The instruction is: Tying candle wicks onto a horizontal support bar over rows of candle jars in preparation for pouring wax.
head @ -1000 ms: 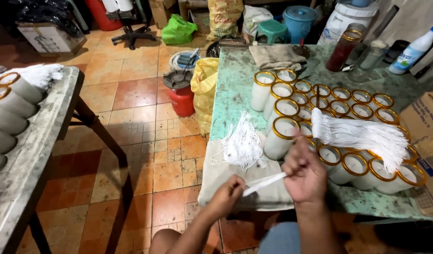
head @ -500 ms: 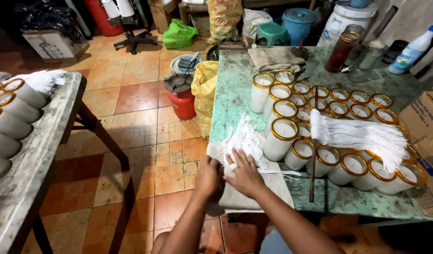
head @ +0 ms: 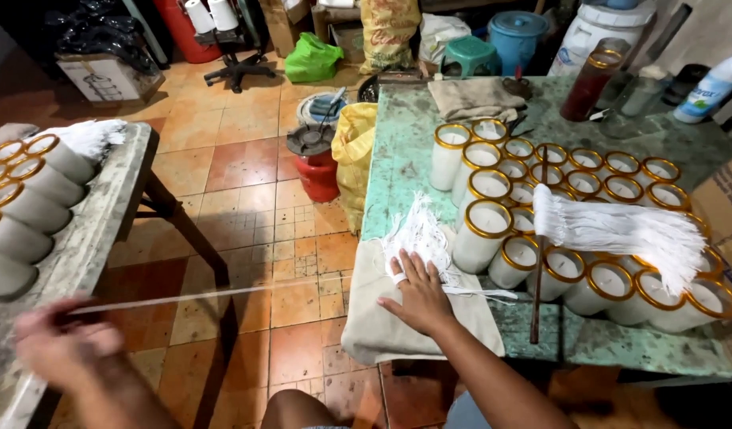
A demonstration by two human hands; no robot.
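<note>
My right hand (head: 420,295) lies flat on a beige cloth (head: 374,318) at the green table's near edge, fingers resting on a loose pile of white wicks (head: 418,235). My left hand (head: 60,343), blurred, is far out to the left over the grey table (head: 80,262), pinched on the end of one long white wick (head: 199,295) that stretches across the gap toward the pile. Several white glass candles with gold rims (head: 540,238) stand clustered on the green table (head: 405,151). A bundle of white wicks (head: 620,232) lies across them.
A thin dark rod (head: 537,262) leans over the candles. More candle glasses (head: 24,206) lie on the grey table. Between the tables is tiled floor with a red bucket (head: 318,171) and yellow sack (head: 356,159). A dark red candle (head: 590,79) and bottle (head: 711,87) stand far right.
My left hand has swung far left, drawing one wick out of the pile. My right hand has dropped flat onto the pile and cloth.
</note>
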